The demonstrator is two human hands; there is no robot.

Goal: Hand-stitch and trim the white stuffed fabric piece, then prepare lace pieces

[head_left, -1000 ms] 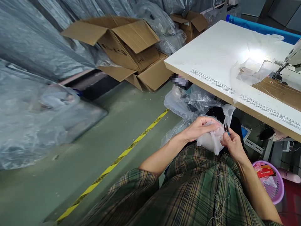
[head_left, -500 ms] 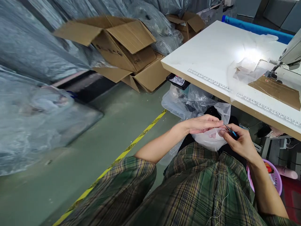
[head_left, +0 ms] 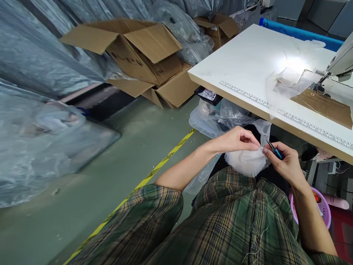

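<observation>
Just in front of the bench [head_left: 234, 62], the left grip [head_left: 239, 140] covers some of the white cloth [head_left: 248, 165], and the right grip [head_left: 285, 160] hides part of the little blue tool [head_left: 275, 151]. On the bench, the sewing machine [head_left: 342, 59] gets cut off. Left of the bench, the big plastic bag [head_left: 46, 151] is too blurry to see inside

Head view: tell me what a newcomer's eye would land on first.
Probably the white table at upper right, brightly lit beside the sewing machine. Next, right of centre, the left hand and right hand pinch sheer white fabric, a pointed blue-and-black tool in the right. Yellow-and-black tape slants toward lower left, below the open cardboard box.
</observation>
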